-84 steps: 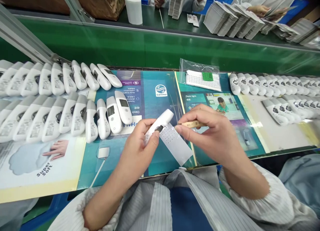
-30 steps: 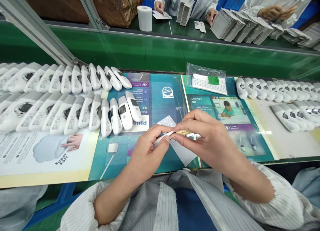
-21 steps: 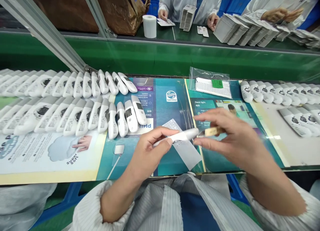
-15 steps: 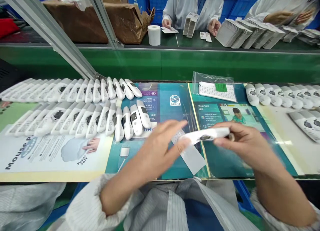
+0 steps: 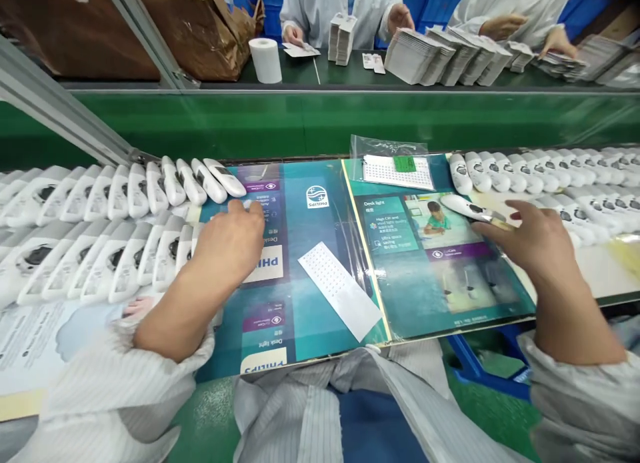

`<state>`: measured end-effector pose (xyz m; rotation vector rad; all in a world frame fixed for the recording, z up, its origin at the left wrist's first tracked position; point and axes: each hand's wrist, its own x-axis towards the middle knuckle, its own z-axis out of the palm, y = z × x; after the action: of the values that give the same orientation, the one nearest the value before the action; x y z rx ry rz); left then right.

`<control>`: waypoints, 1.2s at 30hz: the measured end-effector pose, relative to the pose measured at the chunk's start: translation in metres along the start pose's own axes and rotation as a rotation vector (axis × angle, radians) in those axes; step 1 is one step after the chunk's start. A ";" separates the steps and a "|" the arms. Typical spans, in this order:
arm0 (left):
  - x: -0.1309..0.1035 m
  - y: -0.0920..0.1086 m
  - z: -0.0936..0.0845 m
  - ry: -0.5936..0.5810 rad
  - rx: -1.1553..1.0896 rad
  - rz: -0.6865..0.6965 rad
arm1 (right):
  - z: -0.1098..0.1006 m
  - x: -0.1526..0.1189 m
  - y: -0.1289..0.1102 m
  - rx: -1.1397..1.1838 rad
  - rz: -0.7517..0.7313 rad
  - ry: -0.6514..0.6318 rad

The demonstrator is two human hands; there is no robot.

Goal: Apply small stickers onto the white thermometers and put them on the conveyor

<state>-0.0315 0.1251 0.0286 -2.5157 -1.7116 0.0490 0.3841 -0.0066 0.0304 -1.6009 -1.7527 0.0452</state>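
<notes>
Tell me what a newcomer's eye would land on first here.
Likely the rows of white handheld devices filling the left side, echoed by more rows at the right. Then the pale dotted strip lying slantwise in the middle. The left hand is at the end of the left rows, the right hand beside a single device near the right rows.

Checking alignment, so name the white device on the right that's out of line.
The white device by the right hand, overlapping the upper printed photo; it slants leftward, while the others line up side by side.
</notes>
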 end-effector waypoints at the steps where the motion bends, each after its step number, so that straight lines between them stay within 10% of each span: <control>1: -0.002 -0.001 0.002 0.017 -0.015 0.000 | 0.010 -0.005 -0.016 -0.075 0.021 0.073; 4: -0.009 -0.001 0.006 0.155 -0.227 -0.024 | 0.051 -0.033 -0.080 -0.204 0.006 0.092; 8: -0.023 0.014 0.007 0.276 -0.933 -0.095 | 0.100 -0.063 -0.148 -0.186 -0.203 -0.418; 13: -0.043 0.050 0.018 -0.067 -1.730 -0.092 | 0.106 -0.040 -0.132 -0.274 -0.470 -0.611; 19: -0.061 0.064 0.038 -0.061 -1.779 -0.171 | 0.095 -0.010 -0.119 -0.213 -0.265 -0.533; 26: -0.076 0.070 0.043 0.027 -1.843 -0.266 | 0.129 -0.016 -0.144 -0.167 0.107 -0.307; 36: -0.076 0.069 0.050 0.015 -1.981 -0.286 | 0.136 -0.013 -0.144 -0.170 0.202 -0.302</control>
<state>0.0005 0.0321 -0.0298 -2.5395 -2.5166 -2.8510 0.1895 0.0114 -0.0025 -1.9757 -1.8516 0.2522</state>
